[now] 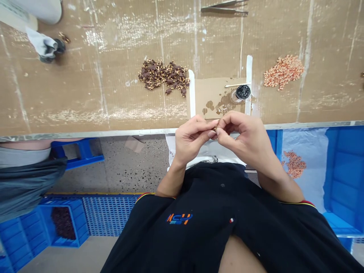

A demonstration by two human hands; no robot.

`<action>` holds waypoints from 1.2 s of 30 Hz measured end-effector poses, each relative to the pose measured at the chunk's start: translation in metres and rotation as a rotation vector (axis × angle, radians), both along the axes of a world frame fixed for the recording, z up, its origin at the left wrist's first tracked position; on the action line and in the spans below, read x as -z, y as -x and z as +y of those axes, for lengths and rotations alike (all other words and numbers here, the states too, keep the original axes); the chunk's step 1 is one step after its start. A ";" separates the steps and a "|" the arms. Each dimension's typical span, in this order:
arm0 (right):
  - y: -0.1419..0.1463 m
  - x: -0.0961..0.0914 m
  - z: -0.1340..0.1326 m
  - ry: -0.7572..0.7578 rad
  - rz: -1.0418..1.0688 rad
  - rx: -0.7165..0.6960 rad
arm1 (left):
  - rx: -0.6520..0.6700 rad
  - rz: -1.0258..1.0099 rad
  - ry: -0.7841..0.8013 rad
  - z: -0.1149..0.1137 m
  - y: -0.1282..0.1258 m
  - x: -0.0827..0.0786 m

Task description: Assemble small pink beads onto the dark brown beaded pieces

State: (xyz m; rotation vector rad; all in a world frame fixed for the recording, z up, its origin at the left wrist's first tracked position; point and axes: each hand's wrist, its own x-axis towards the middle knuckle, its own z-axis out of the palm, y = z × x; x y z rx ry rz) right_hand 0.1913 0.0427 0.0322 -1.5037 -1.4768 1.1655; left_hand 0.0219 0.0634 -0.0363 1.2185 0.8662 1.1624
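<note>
My left hand (193, 137) and my right hand (241, 136) meet at the table's front edge, thumbs and forefingers pinched together. Between the fingertips shows a tiny brass-coloured piece (214, 129), mostly covered, its kind too small to make out. Just beyond the hands lies a cardboard sheet (203, 89) with wet stains, taped at both sides. On it stand a small round pot of black stuff (243, 91) and a cotton swab (237, 85). To the left is a pile of dark brown pieces with gold-coloured ends (163, 76); to the right, a pile of small orange-and-white pieces (284, 71).
Tweezers (224, 7) lie at the far side of the table. White bottles (42, 11) and a white cloth (42, 43) are at the far left. Blue crates (345, 170) stand below the table at right and lower left. Another person's clothed body (28, 182) is at left.
</note>
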 end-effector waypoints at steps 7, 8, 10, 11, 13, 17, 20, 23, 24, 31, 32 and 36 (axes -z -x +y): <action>-0.003 -0.002 0.005 0.066 0.090 -0.057 | -0.017 0.106 -0.042 0.002 0.007 -0.005; -0.003 -0.001 0.004 0.067 0.117 -0.050 | -0.017 0.086 -0.031 0.002 0.007 -0.005; -0.001 0.001 0.002 0.057 0.169 -0.020 | -0.025 0.010 -0.002 0.000 0.005 -0.004; 0.000 0.002 0.000 0.046 0.189 0.005 | -0.028 -0.036 0.013 0.000 0.003 -0.003; 0.002 0.004 -0.005 0.032 0.212 0.061 | -0.031 -0.115 0.036 -0.002 0.000 0.001; 0.006 0.009 -0.013 0.061 0.218 0.105 | -0.065 -0.174 0.066 -0.003 -0.005 0.008; 0.009 0.012 -0.017 0.076 0.231 0.109 | -0.104 -0.206 0.055 -0.006 -0.009 0.009; 0.010 0.012 -0.017 0.082 0.247 0.125 | -0.127 -0.204 0.046 -0.011 -0.013 0.006; 0.009 0.011 -0.016 0.084 0.258 0.127 | -0.134 -0.188 0.050 -0.012 -0.013 0.005; 0.007 0.004 -0.010 0.118 0.327 0.123 | -0.159 -0.122 0.015 -0.012 -0.009 -0.011; 0.007 0.004 -0.010 0.122 0.330 0.120 | -0.160 -0.119 0.027 -0.011 -0.009 -0.012; 0.007 0.005 -0.009 0.128 0.335 0.119 | -0.125 -0.145 0.083 -0.008 -0.008 -0.012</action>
